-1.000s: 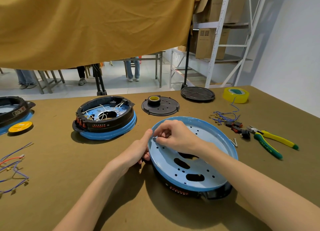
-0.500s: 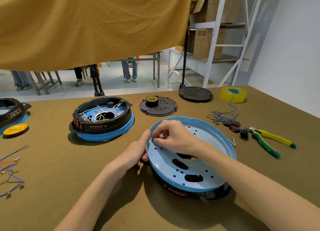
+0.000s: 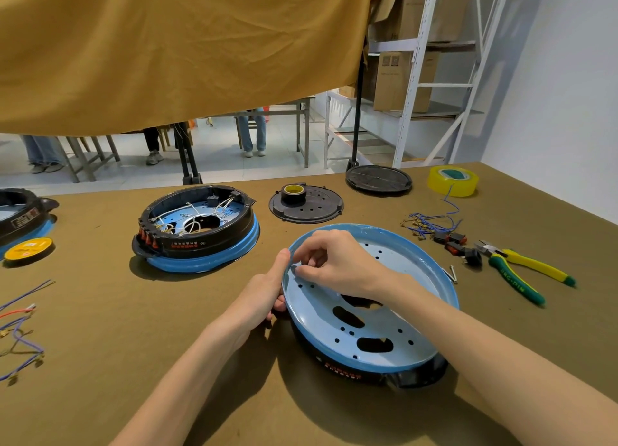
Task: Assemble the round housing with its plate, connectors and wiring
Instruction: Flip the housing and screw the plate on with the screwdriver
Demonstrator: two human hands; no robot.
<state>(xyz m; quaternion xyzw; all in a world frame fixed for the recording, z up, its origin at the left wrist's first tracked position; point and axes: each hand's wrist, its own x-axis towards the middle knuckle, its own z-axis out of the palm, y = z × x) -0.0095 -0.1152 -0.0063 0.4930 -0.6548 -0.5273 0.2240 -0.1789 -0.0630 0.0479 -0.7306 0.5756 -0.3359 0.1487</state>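
A black round housing (image 3: pixel 418 377) lies in front of me with a light blue perforated plate (image 3: pixel 401 265) resting on top of it. My left hand (image 3: pixel 259 298) grips the plate's left rim, thumb up along the edge. My right hand (image 3: pixel 337 263) reaches over the plate with fingertips pinched together near the left rim; whatever they pinch is too small to make out. Loose blue wires with connectors (image 3: pixel 429 223) and black-and-red switches (image 3: pixel 456 245) lie to the right of the plate.
A second housing (image 3: pixel 197 228), wired inside, sits at centre left; another (image 3: pixel 20 211) at the far left by a yellow disc (image 3: pixel 28 248). Black cover with tape roll (image 3: pixel 306 203), black lid (image 3: pixel 378 179), yellow tape (image 3: pixel 453 180), pliers (image 3: pixel 521 271), a screw (image 3: pixel 451 273) and wires (image 3: pixel 20 328) lie about.
Both hands stay at the plate's left rim; my right fingertips have shifted only slightly. The view has drifted a little.
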